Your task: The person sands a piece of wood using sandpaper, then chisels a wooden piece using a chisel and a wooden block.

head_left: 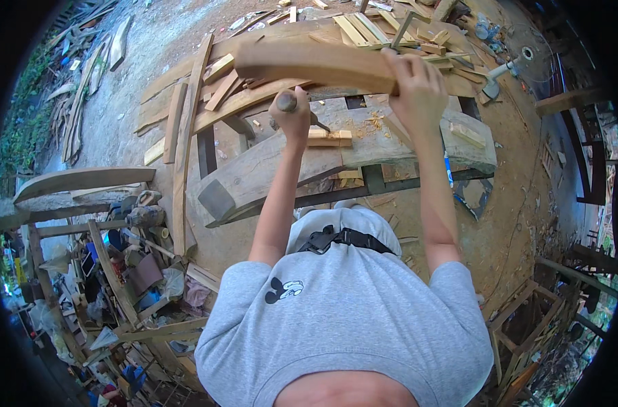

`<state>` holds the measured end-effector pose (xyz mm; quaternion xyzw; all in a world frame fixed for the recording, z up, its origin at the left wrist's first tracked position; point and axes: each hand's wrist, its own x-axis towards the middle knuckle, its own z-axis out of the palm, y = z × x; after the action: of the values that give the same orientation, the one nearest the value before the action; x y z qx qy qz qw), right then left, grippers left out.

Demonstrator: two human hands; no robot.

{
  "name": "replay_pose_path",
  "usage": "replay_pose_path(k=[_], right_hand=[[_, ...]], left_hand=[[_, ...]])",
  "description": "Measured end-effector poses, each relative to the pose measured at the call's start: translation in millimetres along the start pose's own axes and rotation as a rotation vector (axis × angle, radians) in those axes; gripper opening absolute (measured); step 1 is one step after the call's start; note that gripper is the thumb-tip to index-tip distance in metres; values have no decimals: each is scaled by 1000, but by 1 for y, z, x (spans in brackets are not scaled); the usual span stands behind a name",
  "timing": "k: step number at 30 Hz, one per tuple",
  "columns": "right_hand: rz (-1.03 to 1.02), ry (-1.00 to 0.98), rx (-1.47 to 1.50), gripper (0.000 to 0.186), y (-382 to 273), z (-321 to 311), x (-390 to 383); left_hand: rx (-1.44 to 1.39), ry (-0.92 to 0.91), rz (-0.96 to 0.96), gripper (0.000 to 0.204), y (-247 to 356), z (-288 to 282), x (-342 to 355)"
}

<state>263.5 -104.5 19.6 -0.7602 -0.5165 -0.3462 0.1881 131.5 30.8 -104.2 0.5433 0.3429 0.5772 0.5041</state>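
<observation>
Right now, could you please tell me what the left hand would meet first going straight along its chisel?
Likely the small wooden block on the bench: the chisel in the left hand points toward it, its tip at or just above the wood; this single view leaves exact contact unclear.

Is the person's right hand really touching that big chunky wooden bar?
Touching. The head view shows the right hand closed around one end of the wooden bar, with no gap between them, though the bar's other end looks blurry.
</observation>
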Motion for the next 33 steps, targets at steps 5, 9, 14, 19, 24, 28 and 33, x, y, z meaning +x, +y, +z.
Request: replay_pose_path(k=[5, 9, 14, 19, 24, 28, 33], right_hand=[[444, 208, 699, 52, -9, -10, 10], [748, 186, 1099, 43, -4, -8, -15], [934, -252, 532, 46, 33, 23, -87], [890, -824, 190, 53, 32, 66, -158], [690, -745, 79, 64, 11, 97, -199], [581, -680, 121, 70, 7, 117, -207], [516, -454, 210, 67, 12, 120, -205]], left_hand=[[-18, -58, -68, 27, -12, -4, -15], [12, -34, 23, 28, -4, -7, -8], [-208, -13, -89, 26, 25, -26, -2], [-228, -30, -121, 26, 39, -35, 2], [-302, -56, -85, 27, 45, -37, 2], [-336, -42, -51, 28, 49, -35, -1], [-339, -39, -75, 27, 51, -35, -6]])
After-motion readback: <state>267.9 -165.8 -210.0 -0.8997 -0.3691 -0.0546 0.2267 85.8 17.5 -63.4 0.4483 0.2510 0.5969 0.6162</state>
